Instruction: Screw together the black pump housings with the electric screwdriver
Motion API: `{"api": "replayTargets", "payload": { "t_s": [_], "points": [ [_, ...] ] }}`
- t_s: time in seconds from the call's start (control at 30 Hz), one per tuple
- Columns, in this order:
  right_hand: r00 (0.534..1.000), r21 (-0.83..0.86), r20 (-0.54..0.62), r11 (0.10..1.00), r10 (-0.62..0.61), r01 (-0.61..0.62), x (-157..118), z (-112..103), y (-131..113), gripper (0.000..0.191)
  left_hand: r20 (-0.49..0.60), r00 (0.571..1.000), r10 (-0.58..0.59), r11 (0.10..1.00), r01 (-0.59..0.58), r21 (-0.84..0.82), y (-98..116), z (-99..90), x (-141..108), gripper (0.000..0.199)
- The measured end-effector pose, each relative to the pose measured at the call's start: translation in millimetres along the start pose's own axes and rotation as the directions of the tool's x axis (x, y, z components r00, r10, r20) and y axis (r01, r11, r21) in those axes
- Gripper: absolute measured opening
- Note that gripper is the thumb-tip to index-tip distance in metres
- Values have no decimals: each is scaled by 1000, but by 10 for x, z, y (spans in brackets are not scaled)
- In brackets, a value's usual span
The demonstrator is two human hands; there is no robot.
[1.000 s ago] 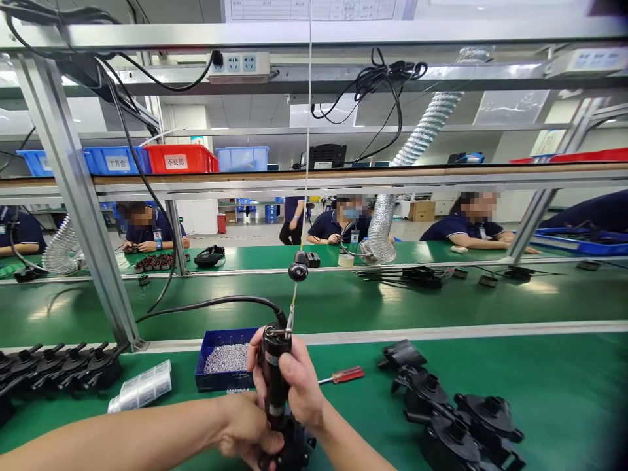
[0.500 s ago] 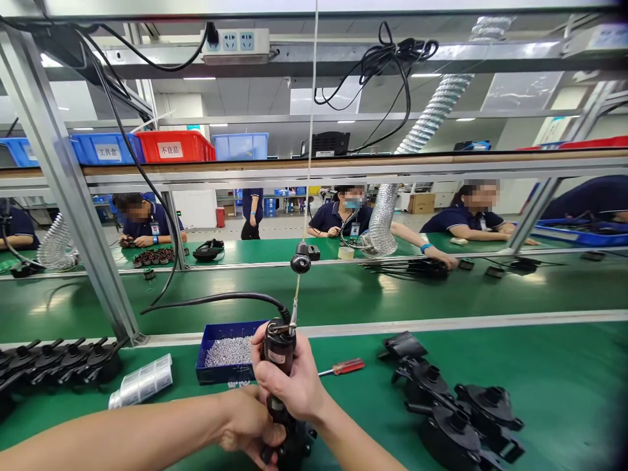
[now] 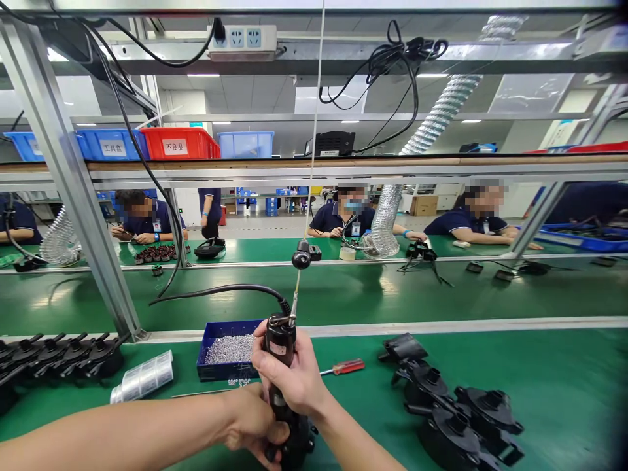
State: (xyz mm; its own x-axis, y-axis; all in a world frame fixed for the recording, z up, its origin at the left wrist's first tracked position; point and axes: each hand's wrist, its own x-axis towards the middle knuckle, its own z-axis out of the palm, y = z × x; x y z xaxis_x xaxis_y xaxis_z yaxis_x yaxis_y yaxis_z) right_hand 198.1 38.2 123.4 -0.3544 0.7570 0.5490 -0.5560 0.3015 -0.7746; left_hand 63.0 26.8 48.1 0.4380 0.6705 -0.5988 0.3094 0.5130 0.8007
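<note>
My right hand (image 3: 294,376) is wrapped round an upright black electric screwdriver (image 3: 279,345), which hangs from a thin cord and trails a black cable (image 3: 220,288). Below it, my left hand (image 3: 252,418) closes on a black plastic housing (image 3: 297,448) on the green bench. The screwdriver's lower end points down at this housing; its tip is hidden behind my left fingers. A blue tray (image 3: 209,373) of small shiny metal parts stands left of my right hand. Just right of that hand lies a screwdriver with a red handle (image 3: 349,366).
Several black housings lie at right (image 3: 454,435) and in a row at left (image 3: 73,353). A clear plastic roll (image 3: 144,377) and a thin rod (image 3: 196,394) lie near my left forearm. A metal post (image 3: 73,170) rises at left. Co-workers sit across the bench.
Both hands keep their grip and stay almost in place. Across the bench, a co-worker's outstretched arm has drawn back with black cables. A standing person has moved left. The view has shifted slightly.
</note>
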Motion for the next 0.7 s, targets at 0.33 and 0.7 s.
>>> {"api": "replayTargets", "payload": {
  "t_s": [0.33,0.7],
  "points": [
    [1000,8,18,1000,0,0,20,-65,46,43,-59,998,26,998,-30,-55,-129,-34,97,69],
    [994,25,111,1000,14,-17,-18,-112,-40,39,-7,913,408,744,-328,582,250,-72,-241,53]
  ]
}}
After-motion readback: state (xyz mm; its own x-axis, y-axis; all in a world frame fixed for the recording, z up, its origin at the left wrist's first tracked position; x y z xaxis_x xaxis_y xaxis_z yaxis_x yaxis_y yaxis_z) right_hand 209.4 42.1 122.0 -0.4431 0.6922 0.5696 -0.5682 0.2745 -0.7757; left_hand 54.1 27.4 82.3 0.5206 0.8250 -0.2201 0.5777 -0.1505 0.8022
